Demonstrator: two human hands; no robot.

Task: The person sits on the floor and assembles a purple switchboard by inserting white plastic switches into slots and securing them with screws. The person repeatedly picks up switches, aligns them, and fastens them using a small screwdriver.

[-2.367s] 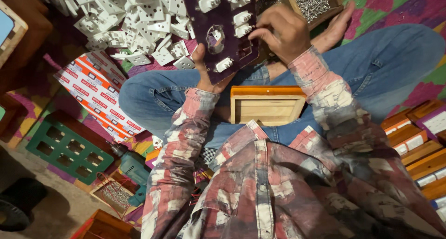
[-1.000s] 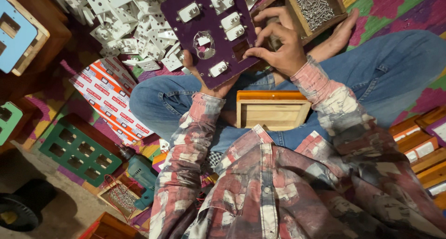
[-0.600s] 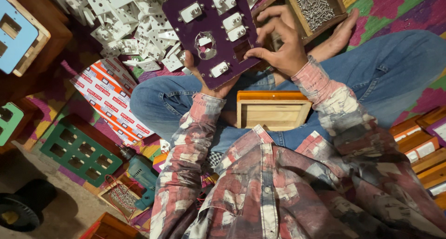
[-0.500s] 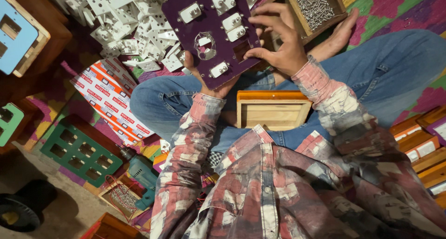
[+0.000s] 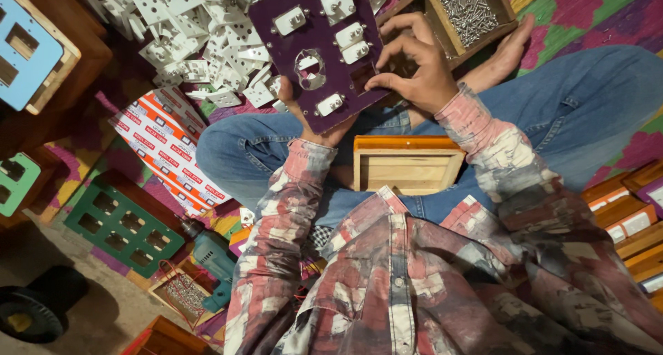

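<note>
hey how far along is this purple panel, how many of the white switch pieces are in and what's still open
Done: about five white pieces sit in the purple panel. In hand: the left hand holds the panel from below, while the right hand has its fingertips at a rectangular cutout on the panel's edge. Left: that cutout and the round hole look unfilled. More white pieces lie in a pile beside it.

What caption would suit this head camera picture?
Seated person's left hand holds a purple panel while right hand fingers its edge.
</note>
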